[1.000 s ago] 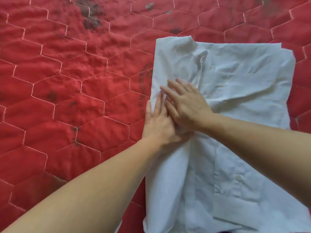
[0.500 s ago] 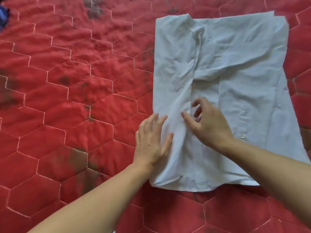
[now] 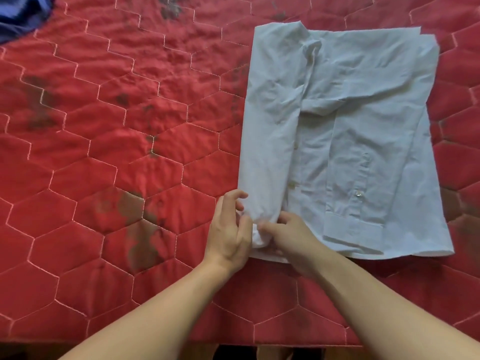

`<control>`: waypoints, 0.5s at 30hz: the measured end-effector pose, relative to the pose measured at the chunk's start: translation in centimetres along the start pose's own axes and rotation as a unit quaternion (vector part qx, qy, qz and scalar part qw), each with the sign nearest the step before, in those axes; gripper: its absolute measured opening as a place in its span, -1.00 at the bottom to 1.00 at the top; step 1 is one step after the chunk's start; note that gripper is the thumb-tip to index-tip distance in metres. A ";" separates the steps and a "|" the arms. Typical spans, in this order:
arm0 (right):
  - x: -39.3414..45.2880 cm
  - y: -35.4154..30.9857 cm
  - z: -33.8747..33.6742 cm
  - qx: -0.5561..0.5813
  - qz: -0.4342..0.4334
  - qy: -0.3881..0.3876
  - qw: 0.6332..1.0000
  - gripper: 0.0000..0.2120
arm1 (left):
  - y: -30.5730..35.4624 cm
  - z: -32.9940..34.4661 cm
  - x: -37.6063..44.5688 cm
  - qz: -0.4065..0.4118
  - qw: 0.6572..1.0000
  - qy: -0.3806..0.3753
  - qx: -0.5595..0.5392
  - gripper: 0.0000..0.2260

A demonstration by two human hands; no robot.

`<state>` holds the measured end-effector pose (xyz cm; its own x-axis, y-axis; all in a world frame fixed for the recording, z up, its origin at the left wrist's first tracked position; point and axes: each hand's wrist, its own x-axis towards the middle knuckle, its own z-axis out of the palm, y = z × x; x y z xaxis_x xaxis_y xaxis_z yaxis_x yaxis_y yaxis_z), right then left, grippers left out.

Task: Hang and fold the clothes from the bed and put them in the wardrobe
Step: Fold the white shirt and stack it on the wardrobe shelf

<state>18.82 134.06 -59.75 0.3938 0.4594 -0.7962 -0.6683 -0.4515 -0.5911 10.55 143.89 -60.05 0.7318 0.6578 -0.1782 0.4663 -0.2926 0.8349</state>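
A white long-sleeved shirt (image 3: 358, 131) lies folded into a rectangle on the red quilted bed cover (image 3: 117, 157), collar at the far end and a buttoned cuff near its lower right. At the shirt's near left corner, my left hand (image 3: 230, 229) and my right hand (image 3: 291, 233) both pinch the bunched hem of the folded-in left side. The left hand is on the outer edge, the right hand on the inner side of that fold.
A dark blue garment (image 3: 20, 16) lies at the far left corner of the bed. The bed's near edge (image 3: 233, 344) runs along the bottom of the view, with dark floor below it. The cover has dark blotches across the middle.
Both hands slid down the shirt from its middle to the near left corner and went from flat pressing to pinching the hem. The view pulled back, showing the whole shirt and the bed edge.
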 end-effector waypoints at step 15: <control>-1.5 -0.4 -6.1 -0.568 -0.065 0.108 0.814 -0.83 | -1.3 1.6 -0.3 0.249 0.811 -0.244 0.470 -0.25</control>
<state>22.38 128.90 -59.10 0.5988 0.4699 -0.6486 0.3531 -0.8818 -0.3128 10.53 142.91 -61.89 0.9483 0.0102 -0.3172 0.0582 -0.9881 0.1421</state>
